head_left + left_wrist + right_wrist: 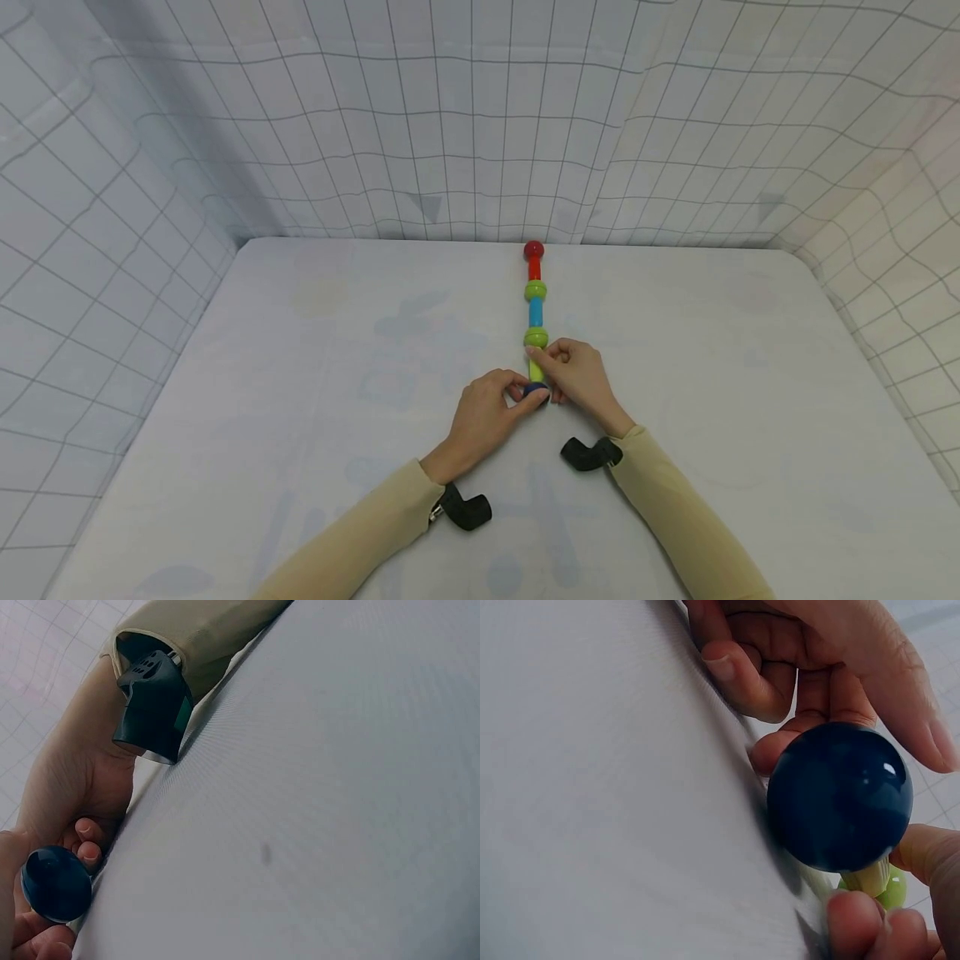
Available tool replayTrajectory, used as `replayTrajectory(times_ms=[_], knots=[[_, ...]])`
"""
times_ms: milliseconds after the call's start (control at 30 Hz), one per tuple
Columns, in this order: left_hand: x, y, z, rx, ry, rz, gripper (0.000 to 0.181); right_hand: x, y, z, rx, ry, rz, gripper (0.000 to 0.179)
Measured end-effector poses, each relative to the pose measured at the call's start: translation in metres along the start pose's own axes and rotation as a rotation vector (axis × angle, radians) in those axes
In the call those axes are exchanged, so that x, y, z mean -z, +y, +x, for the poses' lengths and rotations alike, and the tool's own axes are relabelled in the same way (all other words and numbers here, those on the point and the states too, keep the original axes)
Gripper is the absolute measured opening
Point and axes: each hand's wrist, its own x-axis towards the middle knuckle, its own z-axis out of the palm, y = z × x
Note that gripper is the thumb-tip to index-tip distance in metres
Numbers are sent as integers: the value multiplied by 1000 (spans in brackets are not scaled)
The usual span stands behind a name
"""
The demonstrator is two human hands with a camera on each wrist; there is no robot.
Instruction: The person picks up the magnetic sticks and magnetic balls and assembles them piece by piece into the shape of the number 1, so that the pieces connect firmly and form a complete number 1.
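A line of toy rods and balls runs away from me on the white table. At its near end is a dark blue ball (840, 796), attached to a yellow-green rod (536, 371). My left hand (487, 410) holds the blue ball between thumb and fingers. My right hand (581, 377) pinches the yellow-green rod just beyond it. Farther along come a green ball (536, 337), a blue rod (536, 312), another green ball (536, 290), a red rod (534, 268) and a red ball (533, 250). In the left wrist view, the blue ball (56, 885) sits between both hands' fingers.
The white table (300, 375) has faint grey printed shapes. Its back edge meets a white curtain with a dark grid (450, 125), close behind the red ball. Black wrist-worn devices stick out from the left sleeve (367, 533) and the right sleeve (682, 508).
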Motion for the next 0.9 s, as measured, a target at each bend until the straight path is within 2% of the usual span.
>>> replayTrajectory(times_ms=[533, 767, 900], knots=[[2, -2, 1, -21, 12, -44, 33, 1, 1, 2, -25, -2, 40, 44], [3, -4, 3, 20, 17, -89, 30, 3, 4, 3, -51, -5, 55, 45], [3, -6, 5, 37, 46, -128, 27, 7, 3, 5, -68, -60, 81, 47]])
